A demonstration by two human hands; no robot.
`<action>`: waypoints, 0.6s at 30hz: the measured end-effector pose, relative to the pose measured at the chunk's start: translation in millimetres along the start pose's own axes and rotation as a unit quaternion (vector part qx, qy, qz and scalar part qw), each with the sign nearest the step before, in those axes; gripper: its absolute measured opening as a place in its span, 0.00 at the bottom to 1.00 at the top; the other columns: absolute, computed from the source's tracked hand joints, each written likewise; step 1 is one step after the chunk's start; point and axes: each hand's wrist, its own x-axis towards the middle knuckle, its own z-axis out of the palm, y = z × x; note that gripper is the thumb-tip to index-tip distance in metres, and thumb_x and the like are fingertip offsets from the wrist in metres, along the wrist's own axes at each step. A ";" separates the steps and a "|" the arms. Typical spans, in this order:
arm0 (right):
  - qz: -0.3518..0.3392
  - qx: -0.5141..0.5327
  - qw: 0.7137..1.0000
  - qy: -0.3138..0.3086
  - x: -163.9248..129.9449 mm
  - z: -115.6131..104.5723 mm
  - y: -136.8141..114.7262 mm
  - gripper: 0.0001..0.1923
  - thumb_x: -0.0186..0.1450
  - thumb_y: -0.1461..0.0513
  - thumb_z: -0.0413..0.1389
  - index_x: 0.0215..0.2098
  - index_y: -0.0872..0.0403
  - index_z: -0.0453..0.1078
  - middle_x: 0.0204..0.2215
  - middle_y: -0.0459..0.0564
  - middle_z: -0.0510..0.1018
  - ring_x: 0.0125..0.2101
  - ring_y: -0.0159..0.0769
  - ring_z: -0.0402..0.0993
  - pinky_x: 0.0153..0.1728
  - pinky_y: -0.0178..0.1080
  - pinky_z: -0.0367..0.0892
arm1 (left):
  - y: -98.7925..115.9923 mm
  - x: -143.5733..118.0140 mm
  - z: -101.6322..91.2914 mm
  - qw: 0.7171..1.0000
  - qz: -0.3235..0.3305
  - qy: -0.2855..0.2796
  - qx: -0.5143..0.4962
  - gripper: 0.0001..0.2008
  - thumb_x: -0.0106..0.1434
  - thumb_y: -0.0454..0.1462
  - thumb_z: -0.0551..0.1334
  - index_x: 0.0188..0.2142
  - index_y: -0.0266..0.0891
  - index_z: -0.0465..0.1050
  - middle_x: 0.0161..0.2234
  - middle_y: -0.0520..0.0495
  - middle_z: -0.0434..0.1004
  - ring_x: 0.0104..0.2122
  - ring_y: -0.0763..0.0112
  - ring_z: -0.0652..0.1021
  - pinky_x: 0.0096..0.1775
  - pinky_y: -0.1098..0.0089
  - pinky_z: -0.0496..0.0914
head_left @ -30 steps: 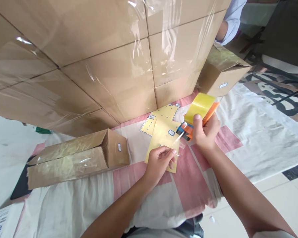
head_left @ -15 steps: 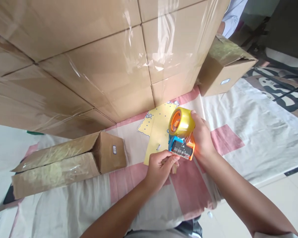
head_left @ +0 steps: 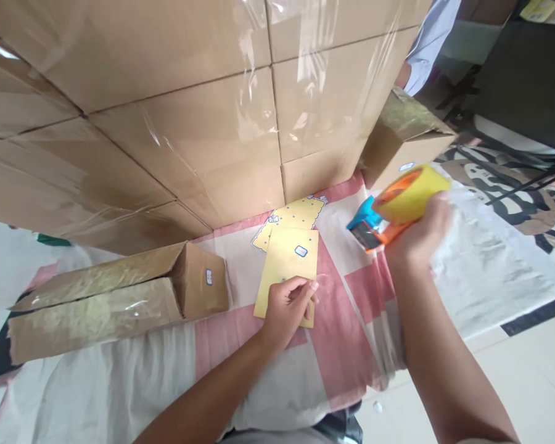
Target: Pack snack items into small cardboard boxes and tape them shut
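My right hand (head_left: 420,234) grips a tape dispenser (head_left: 367,225) over the right part of the cloth. The dispenser is blue and orange, carries a yellow roll of tape (head_left: 420,196), and is tilted and slightly blurred. Thumb and fingers of my left hand (head_left: 289,308) are pinched together on a thin piece of clear tape (head_left: 322,277), only faintly visible at the fingertips. Beneath that hand lies a plain yellow card (head_left: 289,256) with a small blue-edged label (head_left: 301,251) on it. A scalloped yellow sheet (head_left: 300,213) lies partly under the card.
Tall stacked cartons (head_left: 194,148) wrapped in clear film stand behind. An opened long box (head_left: 97,302) lies at left; another box (head_left: 402,145) stands at back right. A pink and white cloth (head_left: 346,345) covers the table. Another person's sleeve (head_left: 430,46) shows at upper right.
My right hand has carried the dispenser away to the right, apart from my left hand. The left hand stays over the card with the piece of tape, and the label now shows.
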 end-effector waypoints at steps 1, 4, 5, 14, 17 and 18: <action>-0.015 0.006 1.000 0.005 -2.1 1.8 7.2 0.17 0.70 0.47 0.52 0.46 0.49 0.70 0.34 0.48 0.78 0.40 0.42 0.81 0.45 0.48 0.77 | 0.4 0.7 -0.1 1.000 -0.001 0.007 -0.006 0.18 0.66 0.46 0.64 0.25 0.37 0.73 0.24 0.52 0.75 0.15 0.80 0.69 0.22 0.74 0.63; 0.018 -0.009 0.998 -0.060 -12.6 8.6 30.2 0.15 0.68 0.48 0.55 0.43 0.50 0.70 0.35 0.48 0.80 0.37 0.42 0.81 0.42 0.47 0.77 | -0.2 2.6 -0.9 0.999 -0.001 0.022 -0.032 0.16 0.65 0.47 0.65 0.32 0.36 0.78 0.26 0.50 0.77 0.17 0.79 0.72 0.23 0.74 0.66; 0.042 -0.022 0.995 -0.084 -14.9 10.1 36.3 0.16 0.67 0.48 0.56 0.43 0.50 0.70 0.34 0.48 0.80 0.37 0.42 0.81 0.41 0.46 0.77 | -0.9 3.1 -1.1 0.999 0.000 0.024 -0.041 0.16 0.65 0.48 0.65 0.34 0.36 0.79 0.27 0.50 0.78 0.17 0.78 0.73 0.24 0.74 0.67; 0.112 -0.480 0.861 -0.124 1.2 -10.6 -13.7 0.23 0.62 0.44 0.56 0.30 0.56 0.74 0.30 0.55 0.80 0.37 0.50 0.77 0.41 0.47 0.68 | 15.6 -1.3 -5.7 0.994 0.050 0.020 -0.096 0.23 0.63 0.51 0.67 0.45 0.33 0.80 0.30 0.44 0.81 0.18 0.74 0.77 0.24 0.73 0.68; 0.034 -0.506 0.839 -0.195 -26.2 -5.0 -57.9 0.23 0.63 0.45 0.58 0.40 0.55 0.77 0.40 0.57 0.82 0.42 0.50 0.76 0.44 0.48 0.67 | 25.6 -16.1 -14.6 0.993 0.075 0.019 -0.091 0.21 0.65 0.49 0.66 0.47 0.34 0.79 0.31 0.42 0.83 0.18 0.74 0.77 0.25 0.73 0.70; 0.006 -0.459 0.847 -0.268 -41.1 1.6 -70.8 0.22 0.64 0.45 0.58 0.43 0.54 0.77 0.43 0.56 0.81 0.42 0.47 0.76 0.44 0.46 0.68 | 28.2 -22.9 -18.6 0.993 0.083 0.022 -0.086 0.20 0.66 0.48 0.65 0.48 0.34 0.79 0.32 0.42 0.83 0.19 0.74 0.77 0.26 0.73 0.71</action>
